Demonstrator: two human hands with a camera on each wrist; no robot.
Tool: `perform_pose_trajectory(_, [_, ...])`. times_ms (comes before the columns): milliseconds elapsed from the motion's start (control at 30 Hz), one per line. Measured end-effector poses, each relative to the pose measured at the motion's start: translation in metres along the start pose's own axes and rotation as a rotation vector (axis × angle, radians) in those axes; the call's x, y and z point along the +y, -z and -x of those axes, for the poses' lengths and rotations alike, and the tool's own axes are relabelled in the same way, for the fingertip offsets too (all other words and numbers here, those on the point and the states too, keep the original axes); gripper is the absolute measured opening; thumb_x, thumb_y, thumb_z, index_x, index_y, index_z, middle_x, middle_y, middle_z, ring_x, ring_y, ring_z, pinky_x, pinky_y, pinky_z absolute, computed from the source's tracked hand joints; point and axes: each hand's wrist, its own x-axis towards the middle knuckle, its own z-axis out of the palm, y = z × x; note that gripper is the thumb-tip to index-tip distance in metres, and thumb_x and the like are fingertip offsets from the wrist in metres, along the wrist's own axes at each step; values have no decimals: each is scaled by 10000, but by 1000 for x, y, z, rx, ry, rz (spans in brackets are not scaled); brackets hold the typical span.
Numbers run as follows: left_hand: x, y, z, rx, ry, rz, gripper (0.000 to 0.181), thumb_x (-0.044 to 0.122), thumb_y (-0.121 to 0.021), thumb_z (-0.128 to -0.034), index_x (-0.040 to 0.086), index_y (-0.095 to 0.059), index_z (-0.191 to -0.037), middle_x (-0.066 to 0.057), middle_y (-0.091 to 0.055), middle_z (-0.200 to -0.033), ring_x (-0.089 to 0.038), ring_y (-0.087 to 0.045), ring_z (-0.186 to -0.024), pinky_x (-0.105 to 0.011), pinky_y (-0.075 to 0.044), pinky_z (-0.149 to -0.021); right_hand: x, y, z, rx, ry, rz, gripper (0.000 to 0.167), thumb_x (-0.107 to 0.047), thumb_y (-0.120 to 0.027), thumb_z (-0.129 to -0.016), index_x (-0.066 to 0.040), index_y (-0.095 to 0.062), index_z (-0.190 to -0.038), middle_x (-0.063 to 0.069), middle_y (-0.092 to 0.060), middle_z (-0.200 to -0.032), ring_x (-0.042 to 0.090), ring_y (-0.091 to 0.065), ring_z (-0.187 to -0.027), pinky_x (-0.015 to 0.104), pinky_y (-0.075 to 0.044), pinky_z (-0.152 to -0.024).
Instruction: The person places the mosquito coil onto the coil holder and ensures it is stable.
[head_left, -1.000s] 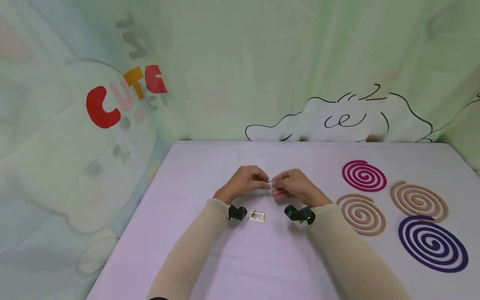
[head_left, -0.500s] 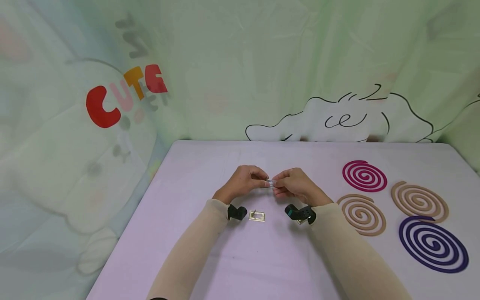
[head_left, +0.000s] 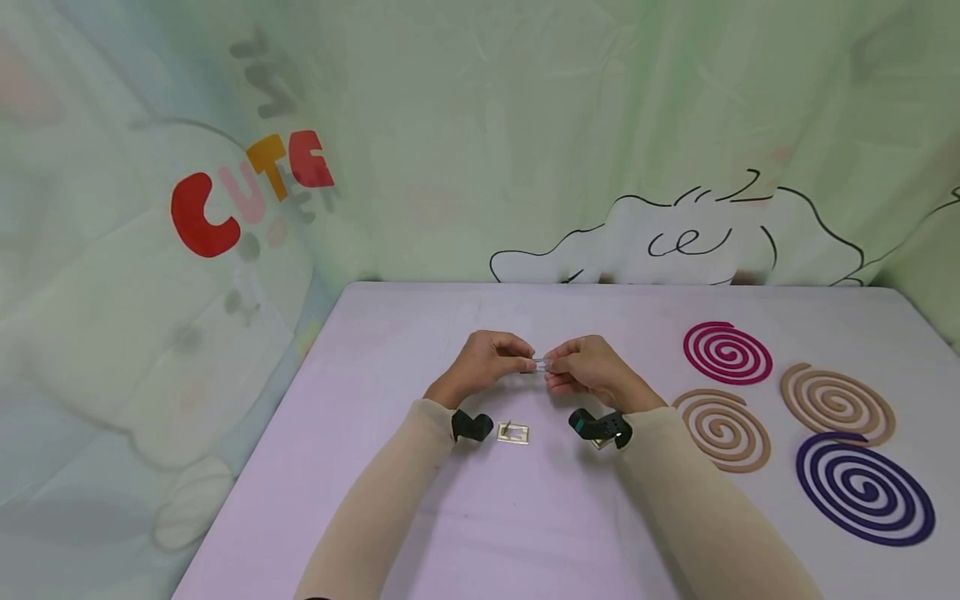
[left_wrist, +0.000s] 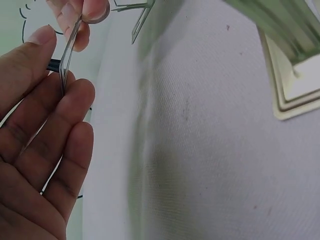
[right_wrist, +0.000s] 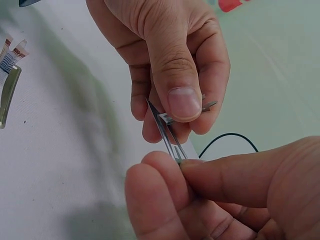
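Observation:
Two hands meet over the middle of the table in the head view. Between them is a thin silvery metal mosquito coil stand [head_left: 541, 366], seen edge-on as a narrow bent strip [left_wrist: 66, 55] in the left wrist view. My left hand [head_left: 487, 365] pinches one end between thumb and fingers. My right hand [head_left: 596, 371] pinches the other end with its thumb and fingertips. In the right wrist view the stand's thin prongs [right_wrist: 167, 135] span the gap between both hands. Fingertips hide both of its ends. Nearer on the table lies a gold-coloured rectangular stand [head_left: 513, 432] with a raised tongue.
Another gold stand [head_left: 602, 443] is partly hidden below the right wrist. On the right lie spiral mosquito coils: a magenta one [head_left: 727, 353], a tan one [head_left: 722, 429], a second tan one [head_left: 837, 402] and a dark blue one [head_left: 865, 488]. A printed curtain [head_left: 450, 167] hangs behind the table.
My left hand has shifted slightly to the left, and more of the silvery stand shows between the hands. My right hand stays nearly in place. The coils and stands on the table have not moved.

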Motion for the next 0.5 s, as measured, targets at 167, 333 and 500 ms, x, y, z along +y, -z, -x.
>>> perform_pose_trajectory(167, [-2,0,0,3,2,49,239,89,-826,-896,-25,-775,-1100,-54,-786,-991,-80,-707,-869,-230,-560,-780,-1,0,2,-4,1,2,270,-25,-614,-1023,105,-596,-1259,56,-714,-805,125,-705,-711,283,-621,-712])
perform_pose_trajectory(333, [-2,-1,0,11,7,81,247,92,-822,-901,-35,-771,-1106,-57,-786,-983,-76,-698,-857,-231,-556,-780,-3,1,3,-3,5,3,280,-30,-615,-1024,104,-594,-1268,63,-718,-822,127,-705,-720,288,-623,-726])
perform_pose_trajectory(500, [0,-2,-1,11,6,47,246,111,-816,-912,-31,-765,-1107,-58,-782,-1003,-80,-704,-891,-231,-551,-811,-4,0,4,2,12,-2,277,-23,-607,-1023,107,-589,-1267,70,-719,-830,125,-705,-722,278,-620,-713])
